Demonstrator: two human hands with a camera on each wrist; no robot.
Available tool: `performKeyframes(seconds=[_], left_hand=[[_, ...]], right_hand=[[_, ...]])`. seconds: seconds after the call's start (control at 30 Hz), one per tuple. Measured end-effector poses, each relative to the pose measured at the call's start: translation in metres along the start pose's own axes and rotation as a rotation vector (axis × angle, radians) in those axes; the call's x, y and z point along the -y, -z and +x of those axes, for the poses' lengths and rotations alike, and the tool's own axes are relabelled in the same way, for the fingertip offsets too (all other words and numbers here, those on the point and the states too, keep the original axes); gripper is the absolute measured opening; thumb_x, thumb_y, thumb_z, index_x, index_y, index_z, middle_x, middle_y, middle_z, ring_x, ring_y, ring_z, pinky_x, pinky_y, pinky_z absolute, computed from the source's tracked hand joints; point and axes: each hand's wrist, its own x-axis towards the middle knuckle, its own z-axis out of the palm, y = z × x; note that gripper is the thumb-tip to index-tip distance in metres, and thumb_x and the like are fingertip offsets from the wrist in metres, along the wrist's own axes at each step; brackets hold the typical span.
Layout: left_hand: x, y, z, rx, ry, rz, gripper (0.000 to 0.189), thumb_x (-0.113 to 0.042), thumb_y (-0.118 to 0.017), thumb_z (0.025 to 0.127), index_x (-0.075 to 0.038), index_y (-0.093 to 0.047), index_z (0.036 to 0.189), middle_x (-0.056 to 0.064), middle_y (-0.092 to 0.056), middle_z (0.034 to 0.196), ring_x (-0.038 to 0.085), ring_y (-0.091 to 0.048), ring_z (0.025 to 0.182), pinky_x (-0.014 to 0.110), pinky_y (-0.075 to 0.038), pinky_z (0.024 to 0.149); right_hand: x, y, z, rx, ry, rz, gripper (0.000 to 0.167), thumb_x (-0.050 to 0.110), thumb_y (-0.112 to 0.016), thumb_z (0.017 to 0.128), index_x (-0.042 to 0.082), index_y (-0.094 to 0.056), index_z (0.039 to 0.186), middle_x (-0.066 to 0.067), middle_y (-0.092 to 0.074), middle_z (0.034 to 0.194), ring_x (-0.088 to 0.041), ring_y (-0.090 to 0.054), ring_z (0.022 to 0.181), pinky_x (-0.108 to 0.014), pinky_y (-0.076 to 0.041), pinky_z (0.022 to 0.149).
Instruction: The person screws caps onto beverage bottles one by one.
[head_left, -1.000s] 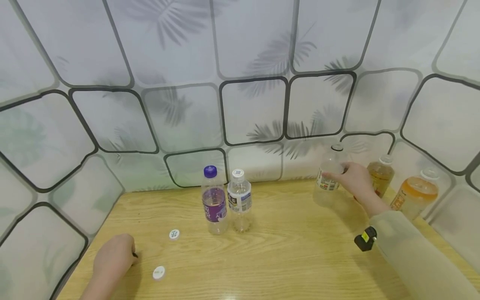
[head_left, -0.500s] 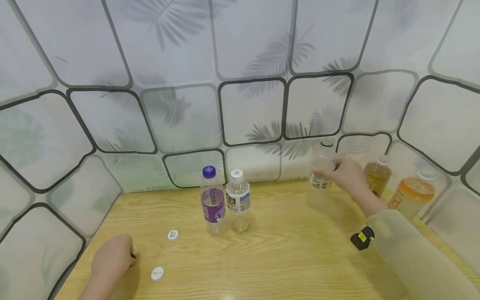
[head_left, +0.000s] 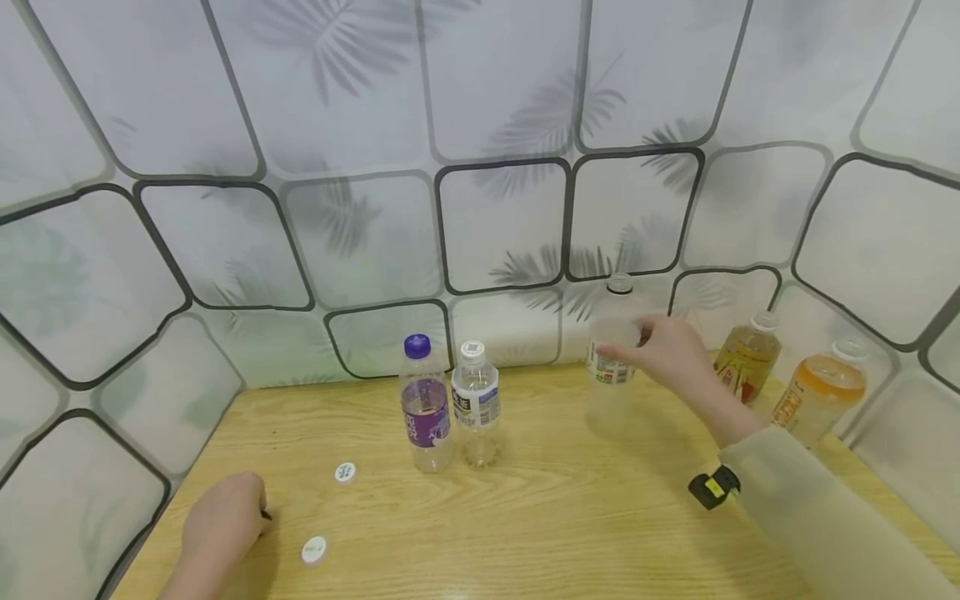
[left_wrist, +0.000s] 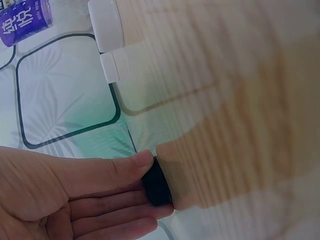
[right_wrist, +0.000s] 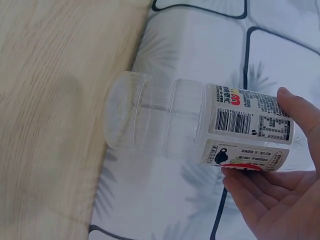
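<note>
Clear plastic bottle (head_left: 609, 367) is at the far right of the wood-grain table (head_left: 510, 533), in front of the patterned wall sheet (head_left: 502, 225). Head view: right hand (head_left: 671, 354) grips it from the right, around label height; dark ring at the neck, neck up. Black wrist device (head_left: 714, 486) at the cuff of the pale sleeve (head_left: 825, 500). Just right of that hand: amber bottle (head_left: 746, 358), then orange-banded bottle (head_left: 817, 400) nearer and further right, both white-topped. Mid-table, two more stand side by side: purple-labelled bottle (head_left: 427, 408) with purple cap on the left, white-capped bottle (head_left: 476, 404) on the right. Left hand (head_left: 227, 512) is low at near left, well apart from the bottles, black cap (head_left: 266, 514) in its fingers. Two loose white caps lie just right of it: far cap (head_left: 345, 472), near cap (head_left: 314, 550).

Left wrist view: thumb and fingers together on the black cap, pinched between them. Can't tell if the cap touches the wood. Both white caps show beyond it, purple label at the corner.

Right wrist view: thumb on one side of the printed label, fingers on the other, clamped on the clear bottle. Can't tell if its base touches the tabletop.
</note>
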Motion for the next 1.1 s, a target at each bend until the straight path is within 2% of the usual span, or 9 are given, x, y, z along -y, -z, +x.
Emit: performKeyframes(seconds=[0.13,0.37,0.43,0.53,0.6,0.67,0.73,1.0,1.1], left_hand=[[-0.001,0.0,0.0,0.005,0.008,0.002,0.028,-0.01,-0.094,0.075,-0.005,-0.067,0.077,0.007,-0.07,0.077,0.022,-0.062,0.07,0.045,-0.056,0.062],[-0.002,0.002,0.0,0.022,0.02,0.011,0.027,-0.011,-0.095,0.075,-0.003,-0.069,0.08,0.008,-0.071,0.08,0.022,-0.064,0.071,0.046,-0.057,0.064],[-0.002,0.002,0.0,0.019,0.014,0.008,0.027,-0.011,-0.095,0.075,-0.003,-0.069,0.08,0.008,-0.072,0.08,0.022,-0.065,0.072,0.046,-0.057,0.064],[-0.002,0.002,-0.001,0.016,0.012,0.006,0.027,-0.01,-0.095,0.075,-0.002,-0.069,0.08,0.008,-0.072,0.08,0.022,-0.065,0.072,0.047,-0.057,0.064],[-0.002,0.002,0.0,0.019,0.016,0.007,0.027,-0.011,-0.095,0.075,-0.002,-0.069,0.08,0.008,-0.071,0.08,0.022,-0.065,0.072,0.046,-0.057,0.064],[-0.002,0.002,0.0,0.024,0.021,0.009,0.028,-0.011,-0.095,0.075,-0.002,-0.069,0.08,0.008,-0.071,0.08,0.022,-0.064,0.072,0.046,-0.058,0.064],[-0.002,0.002,0.001,0.027,0.024,0.01,0.028,-0.011,-0.095,0.076,-0.002,-0.069,0.081,0.008,-0.071,0.08,0.023,-0.065,0.072,0.046,-0.058,0.065],[0.0,0.0,0.001,0.01,0.001,0.009,0.026,-0.009,-0.094,0.074,-0.001,-0.071,0.083,0.012,-0.075,0.085,0.026,-0.07,0.076,0.05,-0.06,0.067],[0.0,0.001,0.001,0.018,0.01,0.008,0.026,-0.009,-0.095,0.075,-0.001,-0.071,0.084,0.013,-0.075,0.086,0.027,-0.07,0.077,0.05,-0.06,0.067]], right_hand=[[0.012,-0.002,-0.006,0.004,0.016,0.011,0.051,0.055,-0.083,0.087,0.007,-0.067,0.091,-0.007,-0.069,0.081,-0.022,-0.059,0.072,-0.03,-0.046,0.061],[0.03,-0.006,-0.02,0.011,0.062,-0.001,0.056,0.055,-0.085,0.086,0.013,-0.049,0.076,-0.003,-0.056,0.072,-0.02,-0.05,0.068,-0.031,-0.041,0.062],[0.034,-0.006,-0.024,0.011,0.073,0.005,0.055,0.054,-0.086,0.085,0.013,-0.051,0.076,-0.003,-0.058,0.073,-0.019,-0.051,0.069,-0.031,-0.041,0.062],[0.041,-0.006,-0.03,0.026,0.078,0.044,0.048,0.051,-0.088,0.084,0.009,-0.064,0.086,-0.006,-0.069,0.081,-0.02,-0.061,0.075,-0.031,-0.047,0.064],[0.045,-0.006,-0.034,0.043,0.076,0.07,0.048,0.049,-0.089,0.084,0.006,-0.071,0.099,-0.009,-0.076,0.092,-0.022,-0.069,0.083,-0.032,-0.053,0.067],[0.049,-0.007,-0.038,0.064,0.076,0.098,0.053,0.047,-0.089,0.084,0.004,-0.074,0.112,-0.012,-0.08,0.104,-0.025,-0.074,0.093,-0.035,-0.059,0.072],[0.052,-0.008,-0.041,0.08,0.084,0.122,0.056,0.046,-0.089,0.085,0.002,-0.073,0.117,-0.014,-0.08,0.109,-0.028,-0.076,0.097,-0.039,-0.062,0.076],[0.058,-0.016,-0.054,0.09,0.127,0.157,0.05,0.044,-0.091,0.084,0.004,-0.074,0.11,-0.01,-0.08,0.103,-0.025,-0.077,0.095,-0.043,-0.064,0.081],[0.061,-0.017,-0.06,0.099,0.135,0.168,0.052,0.044,-0.091,0.083,0.004,-0.075,0.112,-0.009,-0.081,0.104,-0.025,-0.077,0.097,-0.043,-0.064,0.083]])
